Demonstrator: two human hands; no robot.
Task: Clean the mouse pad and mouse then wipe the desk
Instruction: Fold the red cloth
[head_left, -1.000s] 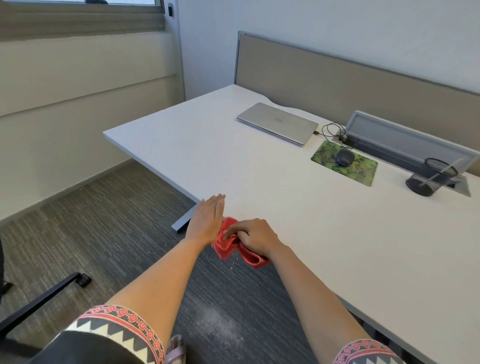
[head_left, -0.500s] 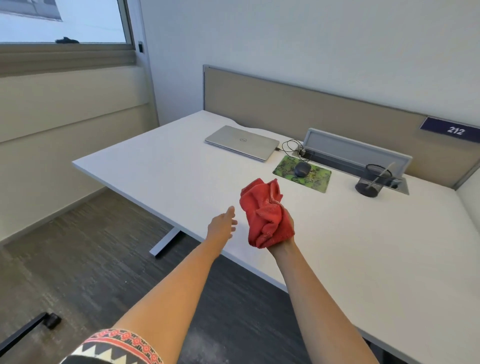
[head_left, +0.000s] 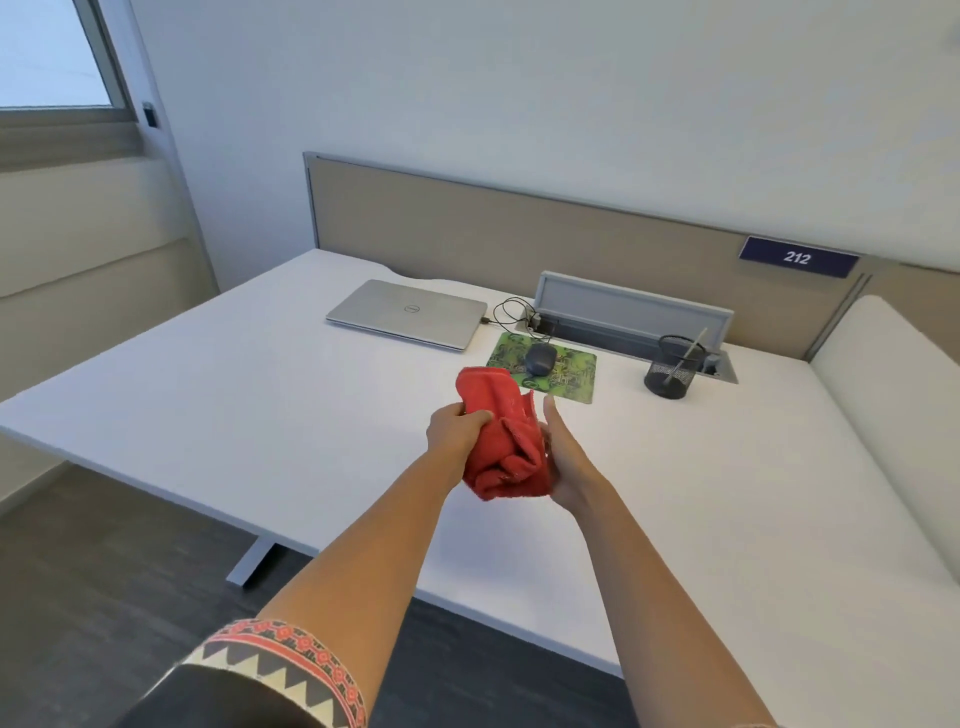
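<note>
A crumpled red cloth (head_left: 503, 436) is held up above the white desk (head_left: 260, 415) between both my hands. My left hand (head_left: 453, 432) grips its left side with the fingers curled into the fabric. My right hand (head_left: 562, 460) cups it from the right and below, thumb pointing up. Farther back on the desk lies a green patterned mouse pad (head_left: 566, 379) with a dark grey mouse (head_left: 541, 359) on its left half. The cloth's upper end overlaps the pad's near-left corner in view.
A shut silver laptop (head_left: 408, 314) lies left of the pad, with a coiled cable (head_left: 511, 312) beside it. A black mesh pen cup (head_left: 673, 367) stands right of the pad, before an open grey cable tray (head_left: 634, 312). A beige partition with a "212" sign (head_left: 797, 256) backs the desk.
My left hand has come in from beside the cloth and taken hold of it. Both hands and the cloth have moved forward over the desk, closer to the mouse pad.
</note>
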